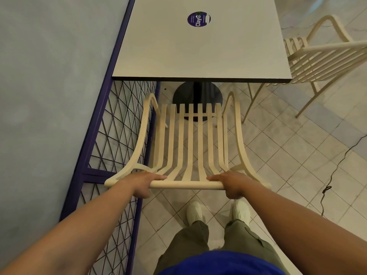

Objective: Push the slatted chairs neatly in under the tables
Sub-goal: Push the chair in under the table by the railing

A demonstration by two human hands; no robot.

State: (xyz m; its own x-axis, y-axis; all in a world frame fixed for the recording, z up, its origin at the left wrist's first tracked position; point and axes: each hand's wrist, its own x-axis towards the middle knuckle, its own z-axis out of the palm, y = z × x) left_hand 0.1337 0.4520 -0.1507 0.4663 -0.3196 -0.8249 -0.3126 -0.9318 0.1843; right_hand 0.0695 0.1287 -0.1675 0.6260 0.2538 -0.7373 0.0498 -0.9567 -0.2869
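gripping the top rail of the slatted chair (188,139), your left hand (144,182) and right hand (231,184) are both wrapped shut on it. it stands just short of the table (198,52), close beside the purple mesh fence (119,135); drifting left could snag it.

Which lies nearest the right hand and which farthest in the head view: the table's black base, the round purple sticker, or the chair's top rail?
1. Top rail: gripped by the right hand.
2. Black base: ahead, under the table.
3. Purple sticker: far on the tabletop.
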